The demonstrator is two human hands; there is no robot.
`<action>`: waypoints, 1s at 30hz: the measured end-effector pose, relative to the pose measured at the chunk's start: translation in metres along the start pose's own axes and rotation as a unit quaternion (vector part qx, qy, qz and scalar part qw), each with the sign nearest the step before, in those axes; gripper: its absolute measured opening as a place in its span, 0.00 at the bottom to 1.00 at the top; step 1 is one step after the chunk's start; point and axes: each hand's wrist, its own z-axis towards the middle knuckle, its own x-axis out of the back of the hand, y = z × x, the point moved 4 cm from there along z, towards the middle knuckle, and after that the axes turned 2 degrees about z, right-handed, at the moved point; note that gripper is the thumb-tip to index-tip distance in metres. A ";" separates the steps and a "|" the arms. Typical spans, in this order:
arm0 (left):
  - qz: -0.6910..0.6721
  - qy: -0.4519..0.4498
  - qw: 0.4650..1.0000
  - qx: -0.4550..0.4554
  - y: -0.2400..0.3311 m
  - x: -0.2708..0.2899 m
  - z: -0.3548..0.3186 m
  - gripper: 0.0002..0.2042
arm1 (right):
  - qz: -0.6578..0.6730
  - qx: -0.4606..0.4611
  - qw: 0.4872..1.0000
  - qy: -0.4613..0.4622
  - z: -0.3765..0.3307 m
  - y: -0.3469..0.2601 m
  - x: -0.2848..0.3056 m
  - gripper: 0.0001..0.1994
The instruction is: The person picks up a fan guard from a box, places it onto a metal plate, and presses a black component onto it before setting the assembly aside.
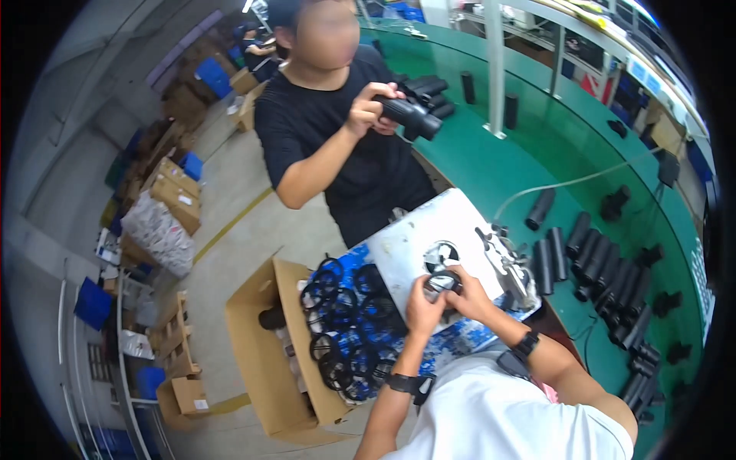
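Clock positions are read from the held part as dial centre. The main surface is a blue-and-white mottled worktop [458, 346], bearing a flat white square board [410, 230]. A long green worktop [484, 170] curves from 12 to 4 o'clock; black cylindrical tubes [558, 253] lie on it at 3 o'clock. Grey floor [238, 184] with a yellow line [230, 230] extends at 9 to 10 o'clock. An open brown cardboard box [253, 360] stands at 8 o'clock; nearer, black spoked plastic rings [341, 307] are piled.

The held part, a round black ring [443, 275], is located above the white board. Its open face is directed upward to the viewer; its outline appears oval, long axis roughly 9 to 3 o'clock. The left hand [425, 308] and right hand [471, 297] grip opposite sides, fingers clamped on the rim. At 11 o'clock, a co-worker [307, 130] holds a black cylindrical device [412, 115].
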 end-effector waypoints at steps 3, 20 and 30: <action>0.051 0.000 0.998 -0.028 0.000 0.000 0.015 0.22 | -0.046 0.039 0.997 0.041 0.009 -0.014 0.003 0.24; 0.256 -0.067 0.960 -0.095 -0.033 -0.044 0.075 0.31 | -0.284 0.167 0.929 0.166 0.066 0.019 0.022 0.22; 0.276 -0.061 0.957 -0.060 -0.017 -0.040 0.070 0.33 | -0.297 0.130 0.938 0.123 0.073 0.004 0.021 0.22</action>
